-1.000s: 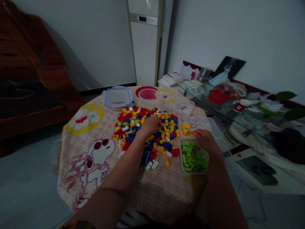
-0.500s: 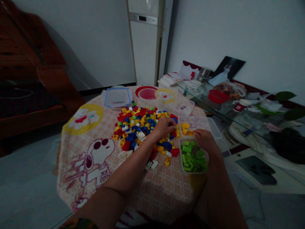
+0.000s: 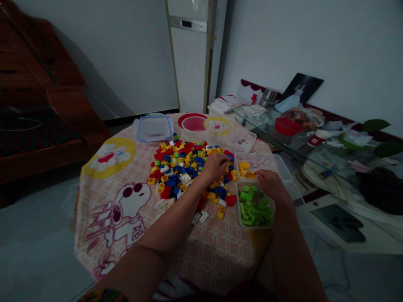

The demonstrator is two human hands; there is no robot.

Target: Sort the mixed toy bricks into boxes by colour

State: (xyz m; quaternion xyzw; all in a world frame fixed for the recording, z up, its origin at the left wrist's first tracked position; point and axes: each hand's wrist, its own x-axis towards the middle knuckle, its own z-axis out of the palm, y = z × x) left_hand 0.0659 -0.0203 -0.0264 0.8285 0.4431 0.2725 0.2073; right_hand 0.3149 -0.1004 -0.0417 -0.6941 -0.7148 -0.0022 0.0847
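Note:
My left hand point(image 3: 214, 168) is over the right side of a heap of mixed toy building bricks point(image 3: 181, 167), fingers curled together in a pinch. Yellow bricks show around its fingertips, but what the pinch holds is hidden. My right hand point(image 3: 270, 183) is at the right edge of a clear plastic box point(image 3: 262, 157) with several yellow bricks point(image 3: 244, 167) inside. Its fingers are closed beside those bricks; anything between them cannot be made out. Below the right wrist, a second clear box point(image 3: 239, 212) contains many green bricks point(image 3: 254, 207).
On the cloth-covered round table point(image 3: 217, 243) are a blue-rimmed clear lid point(image 3: 155, 128), a red-pink bowl point(image 3: 194, 123) and another clear container point(image 3: 242, 141) at the back. A cluttered glass table point(image 3: 264, 126) is close on the right, a wooden bench point(image 3: 59, 113) at left.
My left hand has shifted slightly left, its fingertips drawn back from the box edge over the heap. The right hand stays nearly in place beside the yellow bricks.

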